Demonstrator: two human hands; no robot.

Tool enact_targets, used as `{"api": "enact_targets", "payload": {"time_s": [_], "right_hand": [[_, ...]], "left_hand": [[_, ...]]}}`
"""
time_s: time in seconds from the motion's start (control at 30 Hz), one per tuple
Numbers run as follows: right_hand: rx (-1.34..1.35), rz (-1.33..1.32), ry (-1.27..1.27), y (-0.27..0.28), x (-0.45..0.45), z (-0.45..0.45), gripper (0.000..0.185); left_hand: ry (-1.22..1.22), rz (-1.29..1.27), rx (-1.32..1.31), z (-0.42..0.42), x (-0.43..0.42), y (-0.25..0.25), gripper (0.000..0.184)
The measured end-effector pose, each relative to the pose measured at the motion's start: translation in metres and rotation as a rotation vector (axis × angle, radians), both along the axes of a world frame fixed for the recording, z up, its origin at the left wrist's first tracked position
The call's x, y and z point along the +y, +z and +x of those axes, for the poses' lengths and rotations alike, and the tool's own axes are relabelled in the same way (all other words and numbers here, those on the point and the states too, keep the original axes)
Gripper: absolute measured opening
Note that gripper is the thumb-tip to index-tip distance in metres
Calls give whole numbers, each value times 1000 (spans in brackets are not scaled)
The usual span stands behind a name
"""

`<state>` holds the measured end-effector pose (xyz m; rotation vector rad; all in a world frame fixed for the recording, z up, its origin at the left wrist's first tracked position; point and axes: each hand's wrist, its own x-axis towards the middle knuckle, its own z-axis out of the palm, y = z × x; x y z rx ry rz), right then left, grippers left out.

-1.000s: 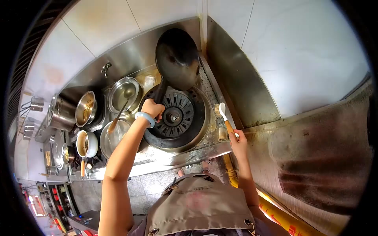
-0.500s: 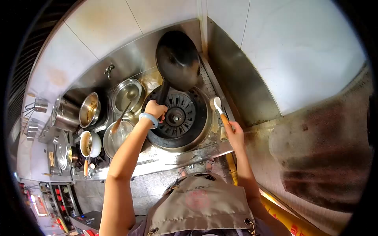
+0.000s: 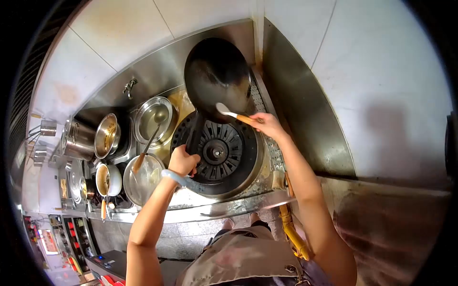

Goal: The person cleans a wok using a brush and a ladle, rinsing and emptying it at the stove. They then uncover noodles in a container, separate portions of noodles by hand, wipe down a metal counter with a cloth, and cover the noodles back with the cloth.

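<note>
My left hand (image 3: 184, 161) is closed around the long dark handle of a black wok (image 3: 217, 76). The wok is tilted up at the back, its bowl beyond the round burner (image 3: 217, 151) and the handle reaching across the burner's left side. In my right hand (image 3: 267, 125) is a brush (image 3: 230, 112) with a white head and an orange-brown handle. Its head is over the wok's near right edge; whether it touches the metal I cannot tell. The fingers of my right hand are wrapped round the handle's end.
Left of the burner stand a metal basin (image 3: 153, 119) with a ladle (image 3: 149, 145) across it and a strainer (image 3: 143, 178). Farther left are a white pot (image 3: 113, 181), a metal bowl (image 3: 107, 136) and a stockpot (image 3: 78, 143). A steel wall panel (image 3: 305, 105) bounds the right.
My right hand has moved up and to the left, bringing the brush from the counter's right side to the wok. The left hand has drawn the wok handle slightly nearer.
</note>
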<state>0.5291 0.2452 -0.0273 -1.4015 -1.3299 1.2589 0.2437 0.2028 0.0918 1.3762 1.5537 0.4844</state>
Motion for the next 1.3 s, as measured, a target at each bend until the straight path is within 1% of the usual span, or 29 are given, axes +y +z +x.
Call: {"api": "enact_targets", "payload": {"time_s": [0.07,0.13,0.2,0.27,0.3,0.33,0.4,0.43,0.47,0.53,0.57,0.6,0.67,0.7,0.73,0.77,0.8,0.87,0.9,0.93,0.97,1.0,1.03,1.1,1.13,1.17,1.2,1.27,1.3], "right_hand": [[-95,22,-43,-33,14,29,28],[-457,184,-159,-72,34,56,27],[-647,89,-249,-35,41,56,27],[-852,209,-233,-28,66,55,26],[-979,368,-259,-27,85,53,29],[-973,370,-257,-29,87,51,29],[-918,523,-427,-17,80,45,30],[-844,528,-457,-11,70,43,31],[-844,528,-457,-6,59,39,31],[-710,691,-607,1,25,29,32],[-713,712,-622,0,24,28,35],[-714,680,-682,-12,1,24,32],[-809,393,-630,-19,-11,27,26],[-831,366,-666,-19,-36,28,26],[-839,253,-651,-17,-53,28,25],[-828,156,-606,-16,-57,27,23],[-869,136,-646,-13,-79,31,23],[-498,493,-765,-21,-112,14,29],[-534,419,-798,-17,-164,2,29],[10,137,-794,0,-189,-7,29],[565,-126,-718,16,-197,-12,29],[730,-273,-807,27,-241,-45,31],[914,-291,-747,9,-267,-54,34],[1211,-417,-798,-11,-300,-72,31],[1296,-388,-702,-38,-318,-76,30],[1272,-429,-710,-45,-328,-82,32],[1260,-474,-718,-51,-329,-86,33],[1216,-466,-666,-62,-331,-87,34],[1063,-496,-745,-72,-331,-84,31]], "left_hand": [[-5,-33,-12,-2,1,3,19],[19,-54,-15,-4,2,0,20],[34,-70,-18,-3,3,0,20],[51,-88,-22,-1,2,-4,21],[60,-91,-32,-1,3,-4,21],[56,-93,-41,0,4,-4,20],[54,-97,-15,0,3,0,21],[54,-97,-24,0,1,-2,21],[55,-90,-33,0,3,-3,22],[54,-90,-60,-1,4,-8,23],[70,-76,-63,-3,7,-11,23],[64,-72,-78,-5,6,-13,24],[39,-97,-103,-7,12,-15,29],[48,-104,-129,-9,11,-21,29],[67,-101,-157,-11,10,-24,30],[31,-71,-156,-12,10,-22,28],[100,-77,-177,-9,11,-25,23],[-8,-50,-248,-15,12,-26,17],[-11,-108,-273,-16,8,-26,13],[2,-114,-305,-16,18,-22,12],[26,-127,-323,-20,27,-21,12],[8,-174,-351,-20,27,-25,13],[-3,-224,-334,-24,26,-23,12],[-9,-269,-424,-26,21,-25,10],[30,-302,-500,-29,16,-23,9],[-5,-359,-589,-38,2,-23,9],[-7,-357,-590,-45,-3,-29,9],[-73,-438,-706,-64,-21,-35,10],[-62,-405,-672,-63,-28,-27,11]]}}
